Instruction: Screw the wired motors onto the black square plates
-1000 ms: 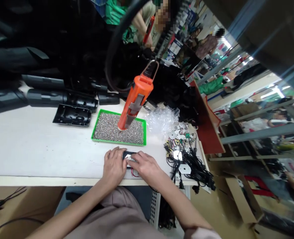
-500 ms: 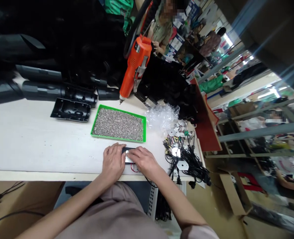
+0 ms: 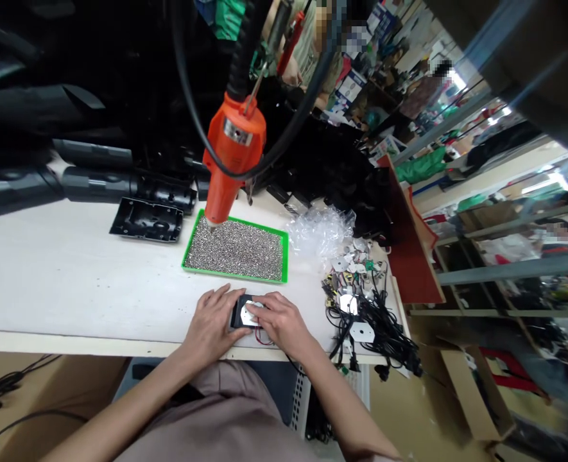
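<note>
On the bench close to my body lies a small black plastic casing (image 3: 236, 316), with a white plate (image 3: 248, 312) set on top of it. My left hand (image 3: 210, 325) grips the casing's left side, thumb at the near edge and fingers at the far edge. The fingers of my right hand (image 3: 282, 322) are bent down onto the white plate and cover its right part. Thin red wires (image 3: 263, 340) loop out from under the right hand. Beyond both hands is a green tray (image 3: 285, 260) filled with small metal screws.
An orange electric screwdriver (image 3: 233, 151) hangs over the tray's left end, its black cable looping down. Left of the tray lies an open black shell (image 3: 147, 221). To the right are crumpled clear plastic (image 3: 321, 232), white plates and black cords (image 3: 384, 324). A co-worker stands behind.
The screwdriver has swung left and nearer, over the tray. My left hand has spread its thumb along the casing's near edge, and more of the casing and white plate shows.
</note>
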`<act>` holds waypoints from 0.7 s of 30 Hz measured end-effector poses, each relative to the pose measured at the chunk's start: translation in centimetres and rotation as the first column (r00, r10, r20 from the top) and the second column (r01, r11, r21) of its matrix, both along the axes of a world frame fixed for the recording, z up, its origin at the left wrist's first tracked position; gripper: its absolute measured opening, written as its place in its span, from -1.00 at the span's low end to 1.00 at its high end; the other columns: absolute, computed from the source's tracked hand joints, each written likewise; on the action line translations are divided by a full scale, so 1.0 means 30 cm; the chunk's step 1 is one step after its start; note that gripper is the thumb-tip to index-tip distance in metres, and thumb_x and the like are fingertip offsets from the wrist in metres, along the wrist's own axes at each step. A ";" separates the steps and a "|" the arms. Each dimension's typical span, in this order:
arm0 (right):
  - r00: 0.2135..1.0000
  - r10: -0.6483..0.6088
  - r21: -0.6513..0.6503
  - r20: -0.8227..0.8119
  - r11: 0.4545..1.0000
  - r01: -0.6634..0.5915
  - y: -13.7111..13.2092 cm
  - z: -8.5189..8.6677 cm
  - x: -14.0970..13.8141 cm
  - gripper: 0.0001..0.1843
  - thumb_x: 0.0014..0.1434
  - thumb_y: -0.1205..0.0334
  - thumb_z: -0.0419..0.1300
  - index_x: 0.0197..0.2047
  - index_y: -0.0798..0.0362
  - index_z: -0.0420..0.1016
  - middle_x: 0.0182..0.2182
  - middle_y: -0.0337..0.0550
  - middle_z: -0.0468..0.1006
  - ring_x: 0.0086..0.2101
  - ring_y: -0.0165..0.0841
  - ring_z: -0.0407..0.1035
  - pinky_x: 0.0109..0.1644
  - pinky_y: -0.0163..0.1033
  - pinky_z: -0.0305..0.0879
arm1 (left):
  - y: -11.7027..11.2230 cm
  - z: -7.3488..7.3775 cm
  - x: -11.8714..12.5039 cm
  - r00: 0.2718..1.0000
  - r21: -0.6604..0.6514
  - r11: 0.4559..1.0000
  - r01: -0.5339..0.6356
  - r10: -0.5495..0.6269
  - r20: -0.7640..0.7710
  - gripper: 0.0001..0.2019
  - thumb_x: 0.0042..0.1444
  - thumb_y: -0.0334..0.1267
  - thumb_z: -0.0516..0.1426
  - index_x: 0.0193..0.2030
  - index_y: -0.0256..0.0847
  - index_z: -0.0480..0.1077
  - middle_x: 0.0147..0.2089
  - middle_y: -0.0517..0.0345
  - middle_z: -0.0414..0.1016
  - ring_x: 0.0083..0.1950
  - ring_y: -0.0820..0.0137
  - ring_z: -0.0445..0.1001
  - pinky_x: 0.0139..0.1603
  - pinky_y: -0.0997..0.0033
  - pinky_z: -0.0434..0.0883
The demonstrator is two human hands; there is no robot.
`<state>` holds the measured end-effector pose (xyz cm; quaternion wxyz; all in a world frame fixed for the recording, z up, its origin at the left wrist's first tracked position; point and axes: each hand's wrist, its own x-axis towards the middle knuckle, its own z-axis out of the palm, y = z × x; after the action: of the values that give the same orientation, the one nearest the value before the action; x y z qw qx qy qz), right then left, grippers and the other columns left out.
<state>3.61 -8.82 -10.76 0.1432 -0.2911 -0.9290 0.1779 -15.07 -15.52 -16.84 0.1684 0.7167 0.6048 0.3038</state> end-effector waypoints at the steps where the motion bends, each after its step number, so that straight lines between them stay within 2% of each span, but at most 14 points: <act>1: 1.000 -0.023 0.013 -0.001 1.000 0.023 -0.004 -0.005 -0.002 -0.69 0.24 0.34 0.17 0.04 -0.04 0.54 -0.07 -0.03 0.59 -0.15 -0.24 0.38 -0.08 -0.12 0.41 | -0.002 0.000 0.005 1.000 0.004 1.000 -0.016 0.016 0.004 -0.39 0.10 -0.04 0.22 0.24 -0.22 0.23 0.15 -0.15 0.46 0.26 0.00 0.30 0.22 0.00 0.17; 5: 0.996 -0.086 0.038 0.010 0.996 0.085 -0.016 -0.015 -0.009 -0.70 0.23 0.35 0.18 0.01 -0.05 0.56 -0.09 -0.05 0.61 -0.17 -0.22 0.40 -0.12 -0.09 0.33 | -0.011 0.001 0.024 0.997 0.005 0.997 -0.078 0.078 0.020 -0.40 0.08 -0.03 0.22 0.22 -0.22 0.24 0.14 -0.15 0.46 0.24 -0.01 0.32 0.19 -0.02 0.19; 12: 0.979 -0.197 -0.124 -0.050 0.974 0.190 -0.003 -0.024 -0.032 -0.68 0.20 0.31 0.23 0.04 0.03 0.51 -0.10 -0.10 0.63 -0.16 -0.21 0.40 -0.04 -0.08 0.28 | -0.009 -0.020 0.006 0.994 -0.004 0.994 -0.109 0.109 0.021 -0.40 0.10 0.05 0.18 0.22 -0.19 0.25 0.14 -0.15 0.45 0.24 -0.03 0.31 0.17 0.00 0.22; 18: 0.988 -0.131 -0.131 -0.083 0.984 0.119 0.050 -0.027 -0.059 -0.68 0.19 0.28 0.26 0.04 -0.04 0.52 -0.09 -0.18 0.63 -0.13 -0.25 0.40 -0.01 -0.11 0.27 | 0.036 -0.031 -0.047 0.998 -0.019 0.998 -0.055 0.055 -0.005 -0.33 0.15 0.08 0.14 0.31 -0.24 0.16 0.18 -0.19 0.42 0.23 -0.01 0.32 0.14 0.04 0.26; 21: 0.991 -0.125 -0.119 -0.055 0.986 0.117 0.049 -0.034 -0.068 -0.66 0.20 0.27 0.25 0.06 -0.07 0.52 -0.08 -0.17 0.63 -0.12 -0.24 0.40 0.00 -0.09 0.28 | 0.036 -0.020 -0.051 0.999 0.027 0.999 -0.038 0.039 -0.037 -0.32 0.15 0.06 0.15 0.31 -0.27 0.14 0.20 -0.20 0.40 0.22 0.00 0.32 0.14 0.04 0.27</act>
<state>1.59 -7.35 -11.78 0.1656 -0.3492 -0.8928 0.2314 -16.60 -14.45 -17.43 0.1418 0.7126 0.6175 0.3014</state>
